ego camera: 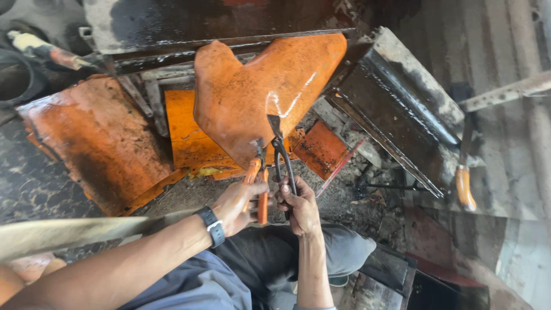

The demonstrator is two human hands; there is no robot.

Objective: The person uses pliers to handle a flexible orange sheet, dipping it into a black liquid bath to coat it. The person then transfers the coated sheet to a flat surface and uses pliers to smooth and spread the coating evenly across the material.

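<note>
Orange metal piece (261,92): a glossy, curved sheet with a notched top edge is held upright at the middle of the work area, its narrow lower tip pointing down toward the hands. Its upper edge lies against a dark steel beam (224,26) at the far side.
Orange-handled pliers (257,186): the tool is clamped onto the lower tip of the orange metal piece, with its handles running down into the left hand.
Black tin snips (281,158): the blades are set against the lower right edge of the orange metal piece, just beside the pliers; the looped handles are angled down into the right hand.
Left hand (238,204): the fingers are closed tightly around the orange handles. A dark wristwatch (211,225) is worn on the wrist.
Right hand (299,208): the fingers are curled through and around the black handles in a firm grasp.
Flat orange sheet (97,138): a worn, soot-marked panel is laid on the ground at the left, well apart from the hands.
Small orange plate (322,149): it lies on the ground just right of the snips.
Dark angled steel section (396,109): it rests at the right side, tilted.
Wooden-handled tool (465,183): it lies near the right edge, beside the steel section.
</note>
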